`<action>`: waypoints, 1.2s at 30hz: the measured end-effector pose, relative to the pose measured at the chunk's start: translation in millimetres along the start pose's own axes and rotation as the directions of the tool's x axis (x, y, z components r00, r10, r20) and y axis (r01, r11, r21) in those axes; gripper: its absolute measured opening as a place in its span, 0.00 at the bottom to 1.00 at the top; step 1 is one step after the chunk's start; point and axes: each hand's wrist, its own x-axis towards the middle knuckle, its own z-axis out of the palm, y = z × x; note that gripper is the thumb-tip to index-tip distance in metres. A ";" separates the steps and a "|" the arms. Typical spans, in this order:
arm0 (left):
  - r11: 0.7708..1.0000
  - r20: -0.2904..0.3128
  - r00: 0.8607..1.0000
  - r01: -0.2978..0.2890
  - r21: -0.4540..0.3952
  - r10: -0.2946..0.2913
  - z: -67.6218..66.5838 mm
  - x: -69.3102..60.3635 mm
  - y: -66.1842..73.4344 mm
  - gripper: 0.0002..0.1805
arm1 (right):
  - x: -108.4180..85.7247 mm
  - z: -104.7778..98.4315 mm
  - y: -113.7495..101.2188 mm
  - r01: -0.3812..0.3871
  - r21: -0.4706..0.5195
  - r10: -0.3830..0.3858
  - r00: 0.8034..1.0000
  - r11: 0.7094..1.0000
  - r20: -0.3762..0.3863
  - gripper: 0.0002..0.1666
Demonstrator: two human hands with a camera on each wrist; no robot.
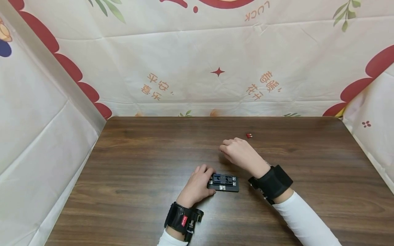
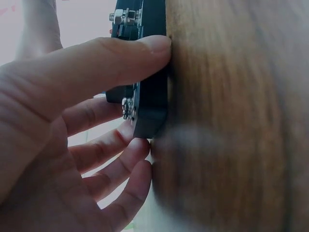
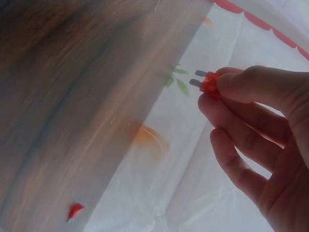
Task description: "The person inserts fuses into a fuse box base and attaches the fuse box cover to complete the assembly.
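Note:
A black fuse block (image 1: 223,179) with metal bolts and nuts lies flat on the table. My left hand (image 1: 197,184) holds its left end, thumb along the near edge and fingers at the far side; the left wrist view shows the thumb on the block's side (image 2: 153,104). Above the table, up and to the right of the block, is my right hand (image 1: 241,153). It pinches a red blade fuse (image 3: 210,85) between thumb and fingers, both metal prongs pointing outward. In the head view that fuse is hidden by the hand. A second red blade fuse (image 1: 249,135) lies farther back.
The brown wooden table (image 1: 138,153) ends at a straight back edge. White printed cloth (image 1: 191,54) hangs behind it and at both sides. A black band with a camera is strapped on each wrist.

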 end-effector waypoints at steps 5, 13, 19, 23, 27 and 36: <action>1.000 0.005 1.000 0.003 -0.003 -0.003 -1.3 -0.2 1.0 0.28 | -7.7 -4.6 -2.0 0.003 -0.006 -0.003 1.000 1.000 -0.002 0.07; 1.000 0.022 1.000 0.016 -0.008 -0.016 -2.4 0.6 2.2 0.28 | -16.3 -8.7 -10.1 0.023 0.017 -0.023 1.000 1.000 0.000 0.08; 1.000 0.026 1.000 0.012 -0.008 -0.012 -2.4 1.0 2.4 0.28 | -22.9 -9.3 -16.9 0.048 0.042 -0.046 0.999 0.998 -0.026 0.09; 1.000 0.025 1.000 0.015 -0.013 -0.014 -3.2 1.3 3.1 0.27 | -25.8 -10.4 -21.0 0.056 0.046 -0.054 0.998 0.997 -0.032 0.09; 1.000 0.028 0.999 0.020 -0.018 -0.020 -3.8 1.5 4.0 0.27 | -29.6 -9.7 -24.1 0.064 0.054 -0.062 0.998 0.997 -0.032 0.10; 0.999 0.038 0.999 0.028 -0.031 -0.027 -6.5 0.8 5.9 0.27 | -41.1 -8.5 -31.0 0.073 0.099 -0.070 0.997 0.992 -0.029 0.11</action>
